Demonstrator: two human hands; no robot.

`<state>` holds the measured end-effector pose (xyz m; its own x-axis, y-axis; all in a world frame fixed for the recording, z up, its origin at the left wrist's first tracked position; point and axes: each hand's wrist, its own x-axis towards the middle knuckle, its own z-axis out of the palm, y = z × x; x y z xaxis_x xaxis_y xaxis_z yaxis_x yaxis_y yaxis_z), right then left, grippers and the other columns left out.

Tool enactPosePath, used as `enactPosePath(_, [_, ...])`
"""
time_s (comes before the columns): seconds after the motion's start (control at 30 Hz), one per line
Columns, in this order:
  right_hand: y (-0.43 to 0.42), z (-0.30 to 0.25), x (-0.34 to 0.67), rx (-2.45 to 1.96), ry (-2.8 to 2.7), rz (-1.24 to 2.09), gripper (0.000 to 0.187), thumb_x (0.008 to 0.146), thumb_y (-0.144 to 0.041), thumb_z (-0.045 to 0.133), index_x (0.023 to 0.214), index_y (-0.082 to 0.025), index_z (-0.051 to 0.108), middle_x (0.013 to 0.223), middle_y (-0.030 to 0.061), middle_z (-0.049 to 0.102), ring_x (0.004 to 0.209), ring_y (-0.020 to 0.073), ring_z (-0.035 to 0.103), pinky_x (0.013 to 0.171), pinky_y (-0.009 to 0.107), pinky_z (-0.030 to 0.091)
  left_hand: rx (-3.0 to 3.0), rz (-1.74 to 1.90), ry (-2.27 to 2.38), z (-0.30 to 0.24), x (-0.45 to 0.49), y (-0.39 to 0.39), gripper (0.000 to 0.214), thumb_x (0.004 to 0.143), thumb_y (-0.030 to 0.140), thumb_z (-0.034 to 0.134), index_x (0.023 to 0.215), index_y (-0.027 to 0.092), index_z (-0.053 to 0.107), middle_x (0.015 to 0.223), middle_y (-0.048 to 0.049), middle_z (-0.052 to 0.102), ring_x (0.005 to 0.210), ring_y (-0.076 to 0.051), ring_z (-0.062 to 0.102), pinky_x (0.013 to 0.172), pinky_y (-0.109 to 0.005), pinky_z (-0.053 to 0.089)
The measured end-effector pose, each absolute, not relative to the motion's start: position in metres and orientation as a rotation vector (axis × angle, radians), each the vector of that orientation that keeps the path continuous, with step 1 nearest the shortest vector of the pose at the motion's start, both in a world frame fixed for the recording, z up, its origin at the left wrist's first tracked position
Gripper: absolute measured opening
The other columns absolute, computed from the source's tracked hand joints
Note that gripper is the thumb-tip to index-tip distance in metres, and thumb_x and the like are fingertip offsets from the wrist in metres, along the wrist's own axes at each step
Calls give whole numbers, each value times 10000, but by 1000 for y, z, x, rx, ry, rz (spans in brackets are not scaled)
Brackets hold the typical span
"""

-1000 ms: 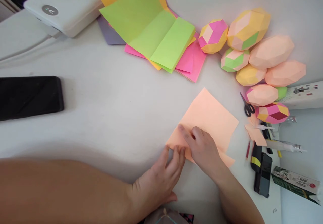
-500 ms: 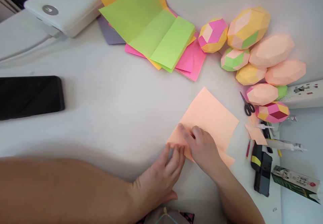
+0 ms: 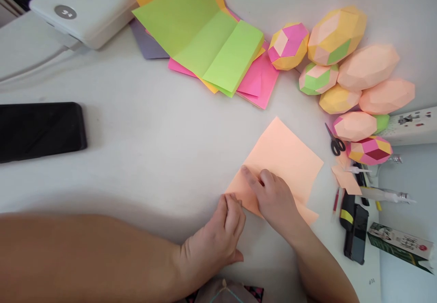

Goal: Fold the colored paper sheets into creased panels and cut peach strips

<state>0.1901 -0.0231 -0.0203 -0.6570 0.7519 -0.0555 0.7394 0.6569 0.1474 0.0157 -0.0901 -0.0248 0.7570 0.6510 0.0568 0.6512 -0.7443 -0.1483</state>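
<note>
A peach sheet of paper (image 3: pixel 283 148) lies on the white table in front of me, its near edge folded over. My left hand (image 3: pixel 220 228) is at the sheet's left corner, fingers bent and pinched together on the folded edge. Over the fold rests my right hand (image 3: pixel 273 198); its index finger reaches along the paper and presses it down, while the other fingers curl in against it. The paper directly under both hands is hidden.
Coloured paper sheets (image 3: pixel 218 48) lie stacked beyond. Several faceted paper shapes (image 3: pixel 368 68) stand at the right, near scissors (image 3: pixel 336 143), paper scraps (image 3: pixel 346 180) and a carton (image 3: pixel 399 246). A black phone (image 3: pixel 41 130) and white power bank (image 3: pixel 85 11) are at the left.
My left hand's fingers have drawn closer together and curled more at the paper's corner. My right hand stays in place on the sheet.
</note>
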Motion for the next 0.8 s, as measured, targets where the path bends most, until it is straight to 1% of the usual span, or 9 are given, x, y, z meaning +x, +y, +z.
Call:
enactPosePath(0.13, [-23,-20,190,1252,2757,180,525,809,-11,382,1306,-162,459,696,0,397,572,120,334,506,233,231,-2728,51,-1055,-24,16,-92,874,783,769,347,1171,35,621,1097,-194,633,985,-307,545,846,-439,393])
enactPosePath(0.2, [-23,-20,190,1251,2755,184,544,799,-3,388,1315,-164,447,701,0,398,575,118,333,507,231,234,-2712,95,-1059,-23,17,-93,867,787,767,343,1160,39,629,1079,-189,637,925,-279,552,759,-396,398])
enactPosePath(0.3, [-23,-20,191,1247,2747,181,569,779,6,397,1321,-162,439,704,1,394,577,118,329,508,231,231,-2680,159,-1091,-21,17,-95,863,792,769,325,1134,43,642,1039,-189,640,795,-234,542,616,-348,359])
enactPosePath(0.43, [-23,-20,190,1254,2759,180,567,776,12,380,1315,-154,448,703,3,387,578,120,324,508,231,224,-2674,178,-1100,-17,17,-92,821,809,747,336,1089,44,655,990,-187,639,742,-217,526,559,-326,328])
enactPosePath(0.5, [-24,-20,190,1262,2763,169,570,782,8,378,1324,-157,443,711,5,392,586,121,333,513,231,229,-2710,112,-1074,-16,16,-85,713,849,676,381,1006,47,677,901,-168,641,721,-214,526,546,-324,329])
enactPosePath(0.57, [-24,-20,190,1267,2750,146,575,788,-9,395,1340,-167,431,718,6,398,595,124,344,519,231,231,-2768,-30,-1033,-15,14,-75,525,894,541,442,841,80,687,747,-114,615,645,-191,508,510,-312,307])
enactPosePath(0.63, [-24,-19,190,1273,2727,128,584,791,-31,422,1356,-178,417,724,6,406,601,125,353,521,232,228,-2824,-194,-975,-17,12,-67,373,906,382,496,679,124,640,613,-50,540,559,-157,463,474,-291,260])
enactPosePath(0.7, [-25,-19,191,1275,2709,120,595,792,-42,442,1368,-185,407,735,7,419,603,122,359,524,232,228,-2847,-265,-918,-18,11,-63,332,901,283,511,611,142,591,568,-23,489,528,-141,440,462,-280,234])
enactPosePath(0.8, [-27,-20,191,1284,2689,128,612,789,-44,461,1378,-198,396,740,4,427,605,116,368,529,231,231,-2858,-197,-866,-20,10,-66,344,914,274,484,614,144,591,579,-29,489,549,-150,458,468,-285,248])
